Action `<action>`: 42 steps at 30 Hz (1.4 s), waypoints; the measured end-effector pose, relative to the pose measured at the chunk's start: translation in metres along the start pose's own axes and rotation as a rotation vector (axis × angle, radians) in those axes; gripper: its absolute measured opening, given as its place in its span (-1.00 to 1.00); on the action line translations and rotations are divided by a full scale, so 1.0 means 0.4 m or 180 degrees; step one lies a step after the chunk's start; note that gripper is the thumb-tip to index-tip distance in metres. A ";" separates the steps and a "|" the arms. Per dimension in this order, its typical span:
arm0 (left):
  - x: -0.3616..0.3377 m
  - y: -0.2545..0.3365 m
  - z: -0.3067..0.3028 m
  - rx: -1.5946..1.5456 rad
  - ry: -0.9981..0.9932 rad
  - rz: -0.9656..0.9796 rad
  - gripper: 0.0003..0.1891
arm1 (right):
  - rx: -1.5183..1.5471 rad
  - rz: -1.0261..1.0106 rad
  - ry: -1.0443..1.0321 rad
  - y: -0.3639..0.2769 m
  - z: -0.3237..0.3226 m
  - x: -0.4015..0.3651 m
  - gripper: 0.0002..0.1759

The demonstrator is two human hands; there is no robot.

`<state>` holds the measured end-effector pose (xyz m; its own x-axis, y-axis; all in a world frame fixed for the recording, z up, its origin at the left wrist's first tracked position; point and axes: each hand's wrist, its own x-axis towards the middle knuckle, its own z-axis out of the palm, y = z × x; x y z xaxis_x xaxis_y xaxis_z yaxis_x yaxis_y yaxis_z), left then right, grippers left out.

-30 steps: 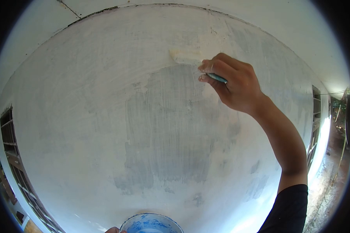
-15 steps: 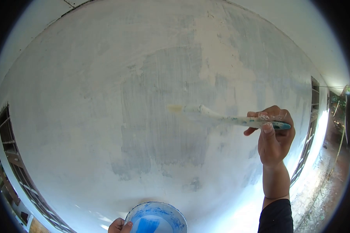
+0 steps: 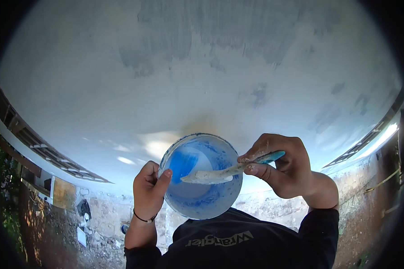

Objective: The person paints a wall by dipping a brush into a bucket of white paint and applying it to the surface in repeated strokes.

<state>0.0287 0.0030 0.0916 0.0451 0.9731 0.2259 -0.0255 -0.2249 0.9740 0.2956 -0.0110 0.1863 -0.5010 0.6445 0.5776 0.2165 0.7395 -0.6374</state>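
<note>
My left hand (image 3: pixel 149 190) grips the rim of a round bucket (image 3: pixel 229 197), its thumb over the edge. Inside the bucket are pale liquid and blue smears, with a bright blue patch at the left. My right hand (image 3: pixel 285 168) pinches the handle of a paint-crusted brush (image 3: pixel 231 171), whose handle end is turquoise. The brush lies over the bucket's opening with its bristles pointing left; whether they touch the liquid I cannot tell. Beyond the bucket rises a wall (image 3: pixel 202 85) with pale and grey patches.
Barred windows stand at the left (image 3: pixel 45 150) and right (image 3: pixel 368 134) of the wall. Rough, littered ground (image 3: pixel 103 224) shows at lower left, with green plants (image 3: pixel 4 193) at the far left. A black shirt (image 3: pixel 256 244) fills the bottom.
The view has tilted down. My right hand has brought the brush down from in front of the wall to over the bucket, and more of my left hand and the bucket shows.
</note>
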 end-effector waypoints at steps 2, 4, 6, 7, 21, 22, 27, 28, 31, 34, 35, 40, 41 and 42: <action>-0.022 0.001 0.011 0.0055 0.0060 -0.0028 -0.73 | 0.0156 0.0383 -0.0113 0.026 0.057 0.004 -0.76; -0.038 -0.008 0.006 0.0133 0.0094 -0.0012 -0.72 | -0.0133 0.0616 -0.0314 0.046 0.099 0.014 -0.85; -0.050 -0.015 0.000 0.0202 0.0167 -0.0026 -0.71 | -0.0158 0.0739 -0.0437 0.056 0.131 0.020 -0.85; -0.056 -0.018 -0.003 0.0204 0.0175 -0.0062 -0.71 | -0.0218 0.0828 -0.0550 0.062 0.146 0.019 -0.85; -0.077 -0.044 -0.041 0.0208 0.0206 -0.0073 -0.72 | -0.0486 0.0636 -0.0809 0.118 0.245 0.024 -0.82; -0.076 -0.044 -0.042 0.0209 0.0190 -0.0069 -0.72 | -0.0517 0.0612 -0.0831 0.118 0.249 0.027 -0.81; -0.075 -0.060 -0.055 0.0035 0.0248 -0.0118 -0.69 | -0.0600 0.0569 -0.0827 0.117 0.255 0.028 -0.81; -0.075 -0.060 -0.056 0.0030 0.0254 -0.0112 -0.69 | -0.0563 0.0601 -0.0565 0.113 0.246 0.024 -0.81; -0.075 -0.063 -0.059 0.0062 0.0259 -0.0054 -0.68 | -0.0536 0.0732 -0.0124 0.107 0.230 0.022 -0.81; -0.067 -0.066 -0.061 0.0049 0.0188 -0.0110 -0.67 | -0.0156 0.1235 0.0305 0.115 0.232 0.007 -0.80; -0.067 -0.065 -0.061 -0.0018 0.0207 -0.0142 -0.67 | 0.0245 0.1586 0.0494 0.122 0.235 0.005 -0.80; -0.056 -0.073 -0.063 0.0002 0.0224 -0.0055 -0.65 | -0.0329 0.1083 0.0646 0.134 0.264 -0.035 -0.82; -0.054 -0.077 -0.066 -0.0021 0.0227 -0.0123 -0.65 | -0.0073 0.1289 0.0774 0.139 0.275 -0.041 -0.84; -0.050 -0.078 -0.066 -0.0048 0.0231 -0.0179 -0.65 | -0.0094 0.1271 0.0796 0.138 0.278 -0.043 -0.84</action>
<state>0.0021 -0.0082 0.0565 -0.0257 0.9854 0.1686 -0.0401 -0.1695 0.9847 0.2231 -0.0028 0.0844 -0.1572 0.9039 0.3977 0.3766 0.4272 -0.8220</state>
